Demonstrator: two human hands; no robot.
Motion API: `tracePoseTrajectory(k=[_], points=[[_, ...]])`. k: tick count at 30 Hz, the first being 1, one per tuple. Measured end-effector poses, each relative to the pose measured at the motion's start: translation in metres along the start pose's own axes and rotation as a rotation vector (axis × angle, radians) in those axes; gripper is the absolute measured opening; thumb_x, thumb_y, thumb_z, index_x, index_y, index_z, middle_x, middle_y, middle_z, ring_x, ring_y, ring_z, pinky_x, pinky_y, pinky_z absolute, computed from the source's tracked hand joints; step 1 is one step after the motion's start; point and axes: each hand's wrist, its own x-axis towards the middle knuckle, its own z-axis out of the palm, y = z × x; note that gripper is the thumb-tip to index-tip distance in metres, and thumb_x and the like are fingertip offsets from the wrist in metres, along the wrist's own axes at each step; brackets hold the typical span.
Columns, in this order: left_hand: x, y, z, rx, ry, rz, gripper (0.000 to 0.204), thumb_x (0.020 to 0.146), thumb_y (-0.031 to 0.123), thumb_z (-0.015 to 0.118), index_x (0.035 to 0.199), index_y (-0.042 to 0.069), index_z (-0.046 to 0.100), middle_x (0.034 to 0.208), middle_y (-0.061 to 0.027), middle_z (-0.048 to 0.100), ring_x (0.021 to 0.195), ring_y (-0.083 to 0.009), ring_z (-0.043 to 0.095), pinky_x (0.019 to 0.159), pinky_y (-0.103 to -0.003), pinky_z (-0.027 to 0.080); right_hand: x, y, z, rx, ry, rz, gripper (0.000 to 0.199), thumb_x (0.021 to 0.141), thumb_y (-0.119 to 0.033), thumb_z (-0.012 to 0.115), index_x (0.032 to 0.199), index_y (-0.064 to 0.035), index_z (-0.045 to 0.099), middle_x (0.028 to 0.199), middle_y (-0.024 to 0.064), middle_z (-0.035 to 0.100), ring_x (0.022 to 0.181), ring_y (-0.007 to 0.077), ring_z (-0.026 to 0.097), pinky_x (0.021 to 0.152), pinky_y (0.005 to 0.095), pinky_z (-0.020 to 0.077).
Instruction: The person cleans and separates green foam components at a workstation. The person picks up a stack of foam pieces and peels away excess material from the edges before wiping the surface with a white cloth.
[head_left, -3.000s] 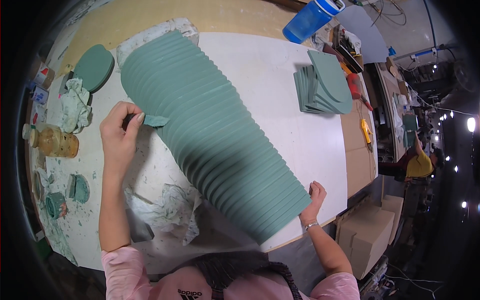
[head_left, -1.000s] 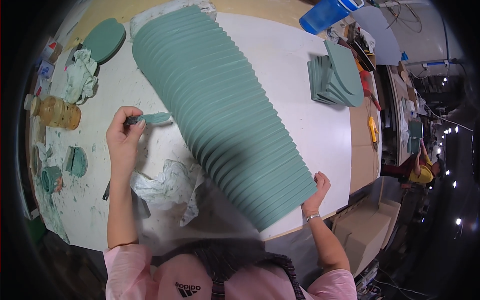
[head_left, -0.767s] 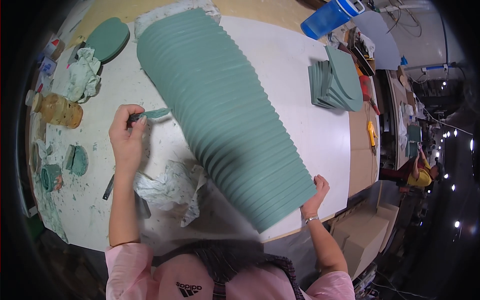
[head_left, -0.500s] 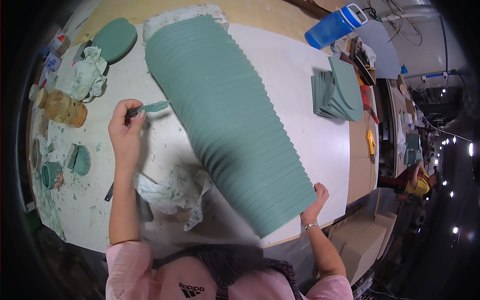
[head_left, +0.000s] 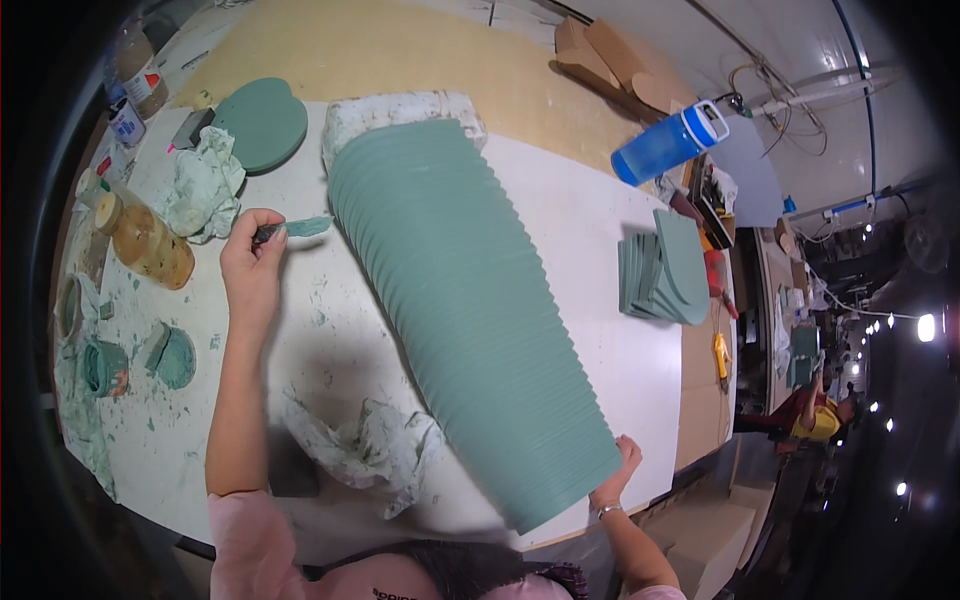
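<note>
A long fanned stack of green boards, stepped like shingles, runs slantwise across the white table. Its far end lies against a stained white block. My left hand is closed round the dark handle of a putty knife. Green paste coats the blade, which points right, close to the stack's left edge and apparently just short of it. At the stack's near right corner, my right hand grips the edge with bent fingers; its thumb is hidden.
Left: an amber jar, green paste in a pot, a paste-covered lump, a crumpled rag, green rounded boards. A crumpled sheet lies nearby. Right: smaller green boards, a blue bottle. Another person is far off.
The view has tilted, so the table and stack sit lower in the picture. My left hand keeps the putty knife, its blade now slightly apart from the stack's edge. My right hand stays at the corner.
</note>
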Motion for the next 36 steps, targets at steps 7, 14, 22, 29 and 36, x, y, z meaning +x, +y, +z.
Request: tracePoseTrajectory(k=[7,14,22,29,36], points=[[0.030,-0.001,0.004,-0.062,-0.012,-0.016,0.009,0.089,-0.001,0.060,0.097,0.002,0.059,0.082,0.0029,0.053,0.073,-0.0063,0.041,0.066,-0.021,0.036,0.004,-0.007,-0.005,-0.018,-0.030,0.023,0.030,0.095,-0.007,0.052,0.124,-0.0034,0.048,0.132,0.0176,0.041,0.114,0.0284,0.045,0.096,0.0343,0.0420],[0.058,0.005,0.014,-0.093,-0.045,-0.008,0.010,0.088,-0.003,0.058,0.096,0.002,0.058,0.082,0.0020,0.051,0.074,-0.0080,0.042,0.068,-0.023,0.038,0.001,-0.002,0.001,-0.005,-0.040,0.024,0.030,0.094,-0.006,0.053,0.123,-0.0014,0.049,0.132,0.0181,0.041,0.118,0.0300,0.043,0.098,0.0355,0.0420],[0.072,0.006,0.016,-0.098,-0.085,-0.018,0.009,0.087,-0.004,0.058,0.095,0.002,0.058,0.082,0.0000,0.051,0.074,-0.0091,0.043,0.069,-0.023,0.038,0.001,0.009,0.002,0.007,-0.030,0.009,0.032,0.093,-0.007,0.055,0.124,-0.0019,0.049,0.132,0.0175,0.041,0.117,0.0303,0.044,0.096,0.0363,0.0435],[0.077,-0.008,0.017,-0.129,-0.105,0.035,0.008,0.089,-0.001,0.057,0.096,0.003,0.058,0.078,0.0063,0.045,0.071,-0.0049,0.038,0.063,-0.020,0.033,0.003,0.003,0.001,0.022,-0.044,0.033,0.032,0.094,-0.008,0.054,0.125,-0.0022,0.048,0.133,0.0169,0.040,0.116,0.0290,0.044,0.095,0.0348,0.0421],[0.085,-0.018,0.017,-0.212,-0.158,-0.028,0.008,0.088,-0.001,0.060,0.094,0.003,0.059,0.081,0.0046,0.049,0.074,-0.0057,0.039,0.067,-0.021,0.034,-0.001,0.017,0.005,0.005,-0.033,0.010,0.031,0.094,-0.009,0.052,0.124,-0.0019,0.048,0.133,0.0173,0.039,0.114,0.0282,0.044,0.097,0.0347,0.0411]])
